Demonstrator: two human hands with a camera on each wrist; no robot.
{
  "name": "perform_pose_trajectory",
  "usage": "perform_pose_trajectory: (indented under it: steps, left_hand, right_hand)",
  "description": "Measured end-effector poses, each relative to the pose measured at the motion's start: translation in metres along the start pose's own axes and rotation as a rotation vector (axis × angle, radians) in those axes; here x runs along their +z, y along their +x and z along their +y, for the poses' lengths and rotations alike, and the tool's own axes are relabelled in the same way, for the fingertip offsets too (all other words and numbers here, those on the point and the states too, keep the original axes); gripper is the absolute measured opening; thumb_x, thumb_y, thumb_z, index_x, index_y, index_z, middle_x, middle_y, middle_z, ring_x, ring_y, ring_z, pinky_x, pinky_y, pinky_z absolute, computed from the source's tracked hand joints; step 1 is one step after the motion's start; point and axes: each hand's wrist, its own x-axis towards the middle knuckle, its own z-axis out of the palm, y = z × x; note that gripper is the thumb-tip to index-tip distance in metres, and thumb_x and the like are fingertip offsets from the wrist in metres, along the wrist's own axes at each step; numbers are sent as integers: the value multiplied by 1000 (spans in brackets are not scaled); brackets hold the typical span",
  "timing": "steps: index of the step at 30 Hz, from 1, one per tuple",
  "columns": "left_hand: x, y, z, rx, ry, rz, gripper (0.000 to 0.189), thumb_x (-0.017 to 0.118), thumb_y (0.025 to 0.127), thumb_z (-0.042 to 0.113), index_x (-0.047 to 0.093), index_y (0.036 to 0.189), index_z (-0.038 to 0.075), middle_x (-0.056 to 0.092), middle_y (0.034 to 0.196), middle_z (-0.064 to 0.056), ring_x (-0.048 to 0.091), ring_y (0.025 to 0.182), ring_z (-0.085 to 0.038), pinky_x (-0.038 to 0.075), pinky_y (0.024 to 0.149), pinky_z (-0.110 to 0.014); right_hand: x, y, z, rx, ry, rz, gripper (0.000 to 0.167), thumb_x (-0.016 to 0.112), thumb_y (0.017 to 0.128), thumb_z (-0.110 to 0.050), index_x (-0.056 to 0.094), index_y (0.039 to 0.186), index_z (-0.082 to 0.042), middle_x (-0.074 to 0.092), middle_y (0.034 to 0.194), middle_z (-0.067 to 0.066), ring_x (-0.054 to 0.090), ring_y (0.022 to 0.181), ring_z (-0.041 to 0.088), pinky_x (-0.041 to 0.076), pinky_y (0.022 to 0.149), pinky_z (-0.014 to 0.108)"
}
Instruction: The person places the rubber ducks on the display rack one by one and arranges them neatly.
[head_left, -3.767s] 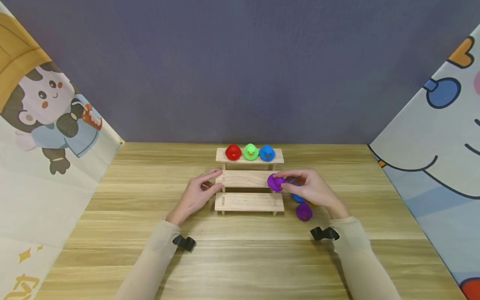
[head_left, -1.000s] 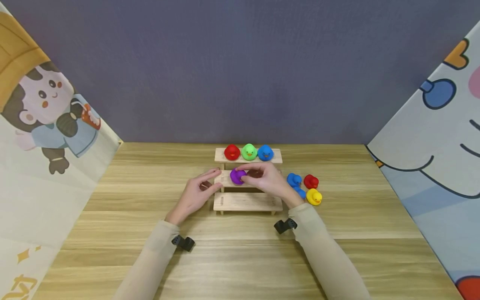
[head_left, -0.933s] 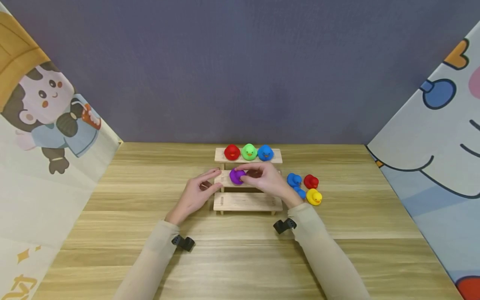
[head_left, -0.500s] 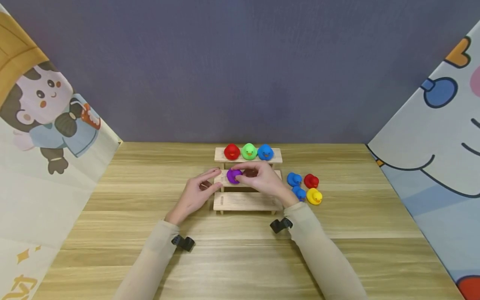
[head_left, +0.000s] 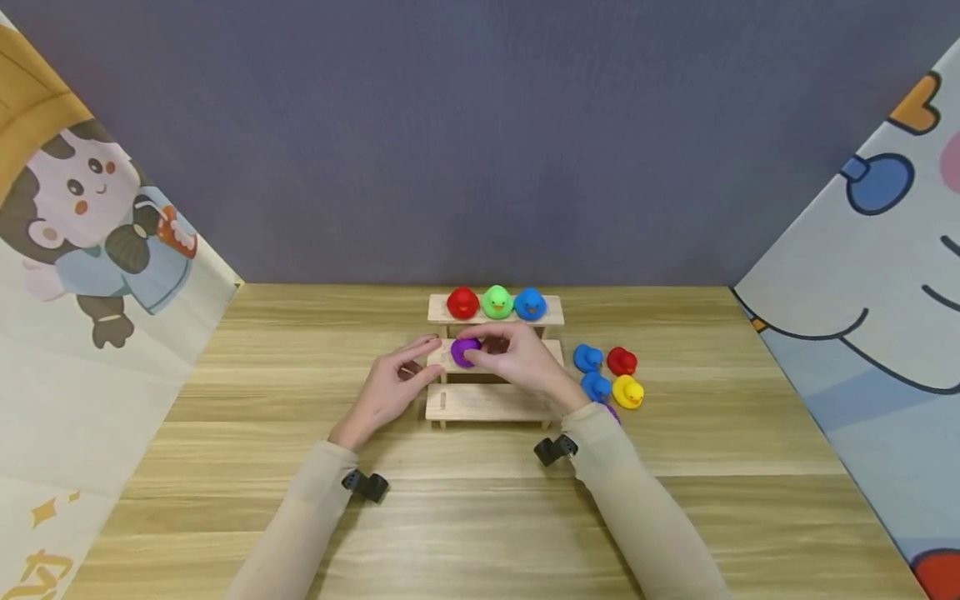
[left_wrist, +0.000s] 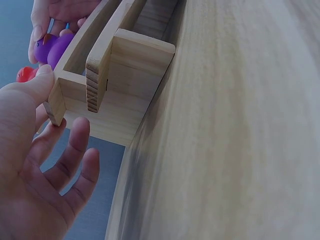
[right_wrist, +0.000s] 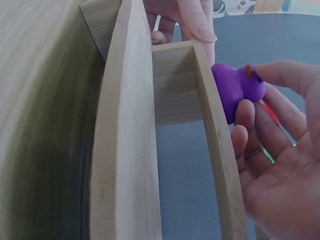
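A three-tier wooden step shelf [head_left: 487,403] stands on the table. My right hand [head_left: 513,357] pinches a purple rubber duck [head_left: 462,353] at the left end of the middle step. In the right wrist view, the fingers are at the head of the duck [right_wrist: 227,95], whose body is right at the board. My left hand [head_left: 386,387] grips the left end of that step; the left wrist view shows the thumb [left_wrist: 42,82] on top and a fingertip at the board's lower edge. Red [head_left: 462,303], green [head_left: 497,302] and blue [head_left: 530,304] ducks line the top step.
Right of the shelf, two blue ducks [head_left: 588,358], a red duck [head_left: 622,361] and a yellow duck [head_left: 628,392] sit on the table. Another purple duck [head_left: 613,412] is mostly hidden by the right sleeve. A dark wall [head_left: 480,150] rises behind the table.
My right hand has carried the purple duck leftward from the right end of the middle step, slowing into small leftward shifts in the last second. My left hand stays at the shelf's left end.
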Motion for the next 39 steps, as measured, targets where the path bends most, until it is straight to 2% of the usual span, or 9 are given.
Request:
perform_pose_trajectory:
  steps: [8, 16, 24, 39]
  left_hand:
    - [0, 0, 0, 16, 7, 5, 48, 77, 100, 25, 65, 146, 14, 59, 157, -10, 74, 95, -21, 61, 83, -23]
    - [0, -1, -2, 9, 6, 5, 48, 77, 101, 26, 66, 146, 15, 59, 158, -9, 73, 95, -20, 61, 83, -23]
    - [0, 0, -2, 14, 11, 8, 48, 77, 100, 24, 66, 146, 13, 59, 157, -10, 73, 96, -21, 61, 85, -22]
    - [0, 0, 0, 13, 8, 8, 48, 77, 100, 25, 66, 145, 13, 60, 157, -10, 74, 98, -22, 61, 86, -23]
  right_hand:
    - [2, 2, 2, -54, -29, 1, 32, 77, 96, -16, 78, 129, -15, 75, 98, 4, 61, 84, 21, 50, 70, 26]
    - [5, 0, 2, -61, -33, 8, 33, 76, 97, -16, 77, 130, -16, 75, 100, 3, 60, 83, 19, 49, 70, 25]
    - [10, -1, 1, -27, 16, 25, 32, 77, 97, -15, 78, 128, -14, 76, 100, 5, 59, 83, 17, 49, 71, 24]
    - [11, -2, -2, -4, -4, 38, 31, 77, 97, -17, 79, 128, -18, 75, 101, 2, 59, 85, 19, 48, 73, 26]
